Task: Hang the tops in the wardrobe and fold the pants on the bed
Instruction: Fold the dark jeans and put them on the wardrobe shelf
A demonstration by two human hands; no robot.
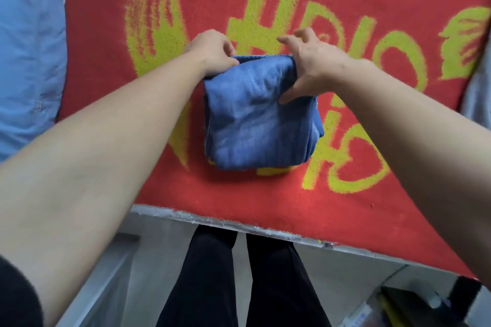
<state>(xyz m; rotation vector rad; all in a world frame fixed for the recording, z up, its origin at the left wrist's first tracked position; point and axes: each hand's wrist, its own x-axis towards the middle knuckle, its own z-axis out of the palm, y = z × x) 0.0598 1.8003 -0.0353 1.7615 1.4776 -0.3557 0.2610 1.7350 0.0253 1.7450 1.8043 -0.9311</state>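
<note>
So the left hand (212,52) has the upper left corner of the pants (255,119) pinched, thumb on top of the denim and the other fingers curled down behind the far edge. The right hand (312,66) isn't really grabbing anything as far as I can see: the thumb (288,97) lies flat on the top layer near the upper right corner, the heel of the hand sits over that corner, and the fingers are spread and lifted off the cloth, so loose and pressing rather than clamped. The pants are blue denim, folded into a thick, roughly square bundle with stacked layers showing along its left and lower edges. It sits about mid-frame on a red blanket (265,199) with a big yellow-green pattern, which covers the bed. Both bare forearms come in from the lower corners of the frame and meet at the top of the bundle. Along the left side, up to the upper left corner, there's a light blue cloth (29,48) lying beside the blanket, can't tell what garment it is. The pale bed edge (239,225) runs across below the blanket, and under it at the bottom centre are the person's legs (239,287) in black trousers on a grey floor (337,268), with some blurry dark stuff in the lower right corner that I can't make out
</note>
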